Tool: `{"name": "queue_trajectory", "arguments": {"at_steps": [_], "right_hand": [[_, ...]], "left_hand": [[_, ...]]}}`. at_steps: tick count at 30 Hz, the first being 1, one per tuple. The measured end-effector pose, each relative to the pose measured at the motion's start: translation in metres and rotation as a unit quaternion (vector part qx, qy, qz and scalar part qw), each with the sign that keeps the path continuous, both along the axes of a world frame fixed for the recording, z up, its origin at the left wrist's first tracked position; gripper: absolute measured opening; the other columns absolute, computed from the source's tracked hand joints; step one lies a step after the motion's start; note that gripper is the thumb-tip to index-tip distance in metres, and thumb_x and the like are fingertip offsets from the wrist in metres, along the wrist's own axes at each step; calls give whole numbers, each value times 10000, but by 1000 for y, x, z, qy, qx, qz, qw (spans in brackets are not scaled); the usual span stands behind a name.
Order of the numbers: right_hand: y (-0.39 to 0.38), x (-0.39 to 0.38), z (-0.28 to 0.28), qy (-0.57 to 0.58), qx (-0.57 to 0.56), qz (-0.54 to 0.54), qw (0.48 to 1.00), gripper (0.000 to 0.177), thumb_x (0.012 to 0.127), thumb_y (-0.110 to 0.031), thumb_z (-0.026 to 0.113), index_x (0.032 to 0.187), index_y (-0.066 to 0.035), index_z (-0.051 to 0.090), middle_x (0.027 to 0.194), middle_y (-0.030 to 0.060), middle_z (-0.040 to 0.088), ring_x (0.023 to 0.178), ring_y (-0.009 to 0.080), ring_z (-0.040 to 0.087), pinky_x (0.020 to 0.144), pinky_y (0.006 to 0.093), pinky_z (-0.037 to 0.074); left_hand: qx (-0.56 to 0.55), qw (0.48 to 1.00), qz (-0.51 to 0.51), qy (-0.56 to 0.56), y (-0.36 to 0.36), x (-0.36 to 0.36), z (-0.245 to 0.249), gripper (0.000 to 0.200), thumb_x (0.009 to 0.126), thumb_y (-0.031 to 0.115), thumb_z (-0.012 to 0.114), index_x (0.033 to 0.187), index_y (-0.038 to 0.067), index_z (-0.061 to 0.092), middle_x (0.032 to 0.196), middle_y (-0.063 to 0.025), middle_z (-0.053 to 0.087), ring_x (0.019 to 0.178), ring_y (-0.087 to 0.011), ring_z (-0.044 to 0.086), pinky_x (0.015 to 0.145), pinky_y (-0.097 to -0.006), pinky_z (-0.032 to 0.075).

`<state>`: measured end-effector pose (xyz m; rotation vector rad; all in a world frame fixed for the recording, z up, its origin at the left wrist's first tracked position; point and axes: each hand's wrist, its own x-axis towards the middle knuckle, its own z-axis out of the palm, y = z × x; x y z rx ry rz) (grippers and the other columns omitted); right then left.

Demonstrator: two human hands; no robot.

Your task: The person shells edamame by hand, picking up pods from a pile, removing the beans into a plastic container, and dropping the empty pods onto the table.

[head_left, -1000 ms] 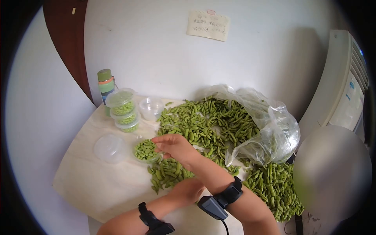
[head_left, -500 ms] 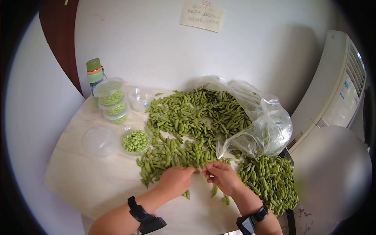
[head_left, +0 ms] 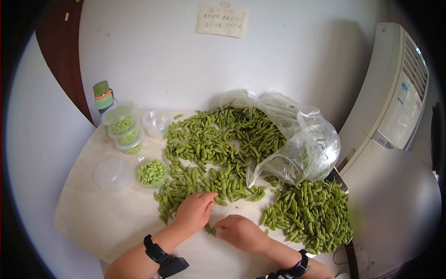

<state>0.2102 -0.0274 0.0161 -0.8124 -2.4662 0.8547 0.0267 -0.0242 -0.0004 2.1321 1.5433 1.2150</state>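
My left hand [head_left: 194, 210] is at the front edge of a wide spread of green edamame pods [head_left: 204, 151]. Its thumb and fingers are pinched together, and what they hold is too small to make out. Lower and to the right, my right hand [head_left: 242, 233] has its fingers curled inward, their tips by a loose pod [head_left: 211, 230] on the table. Whether they grip anything is hidden. A clear round tub [head_left: 151, 173] of shelled beans stands left of the pods. A second heap of pods [head_left: 316, 216] lies to the right of my hands.
Lidded tubs of beans [head_left: 121, 124] are stacked at the back left, before a green bottle [head_left: 103, 95]. Near them are an open tub [head_left: 156, 123] and a clear lid [head_left: 111, 174]. A plastic bag [head_left: 302, 149] lies behind the right heap. An air conditioner [head_left: 385, 88] stands at right.
My hands were close together at the pile's front edge; my right hand has moved down and toward me, away from the left. The view has shifted slightly to the right.
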Motion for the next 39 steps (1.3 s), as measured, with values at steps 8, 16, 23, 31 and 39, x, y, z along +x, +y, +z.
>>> {"name": "queue_trajectory", "arguments": {"at_steps": [8, 16, 23, 31, 39], "right_hand": [[10, -17, -7, -46, 44, -27, 998, 172, 740, -162, 657, 858, -55, 591, 818, 106, 568, 851, 294, 559, 740, 370, 457], [21, -19, -6, 54, -66, -178, 980, 197, 796, -174, 676, 832, 9, 612, 710, 95, 608, 601, 160, 548, 578, 283, 451], [25, -14, -22, 169, -137, -160, 963, 163, 834, -57, 617, 971, 31, 602, 771, 47, 617, 646, 82, 529, 597, 223, 449], [23, -8, -23, 311, -369, -129, 866, 143, 898, -147, 538, 866, -7, 539, 763, 65, 606, 628, 116, 520, 584, 242, 427], [13, -3, -6, 316, -625, -22, 713, 323, 908, -341, 382, 762, -67, 470, 611, 23, 391, 556, 130, 318, 521, 255, 266]], "left_hand": [[-3, 1000, 17, 11, 0, -1, -2, 221, 828, 101, 529, 1037, 46, 578, 861, -131, 606, 813, -321, 571, 691, -408, 467], [-36, 998, -58, 1, -2, 1, 0, 197, 889, 210, 513, 957, 49, 604, 836, -130, 604, 787, -326, 567, 674, -400, 460], [-53, 998, -38, 17, -3, 4, 1, 173, 877, 203, 524, 901, 48, 598, 774, -123, 597, 745, -325, 564, 638, -407, 450], [-5, 998, -48, 40, -7, 7, 9, 141, 861, 187, 537, 809, 59, 564, 725, -123, 579, 694, -326, 556, 596, -411, 439], [171, 977, -80, 94, -6, 7, 6, 145, 731, 106, 661, 817, 61, 554, 750, -66, 591, 692, -259, 573, 627, -345, 468]]}}
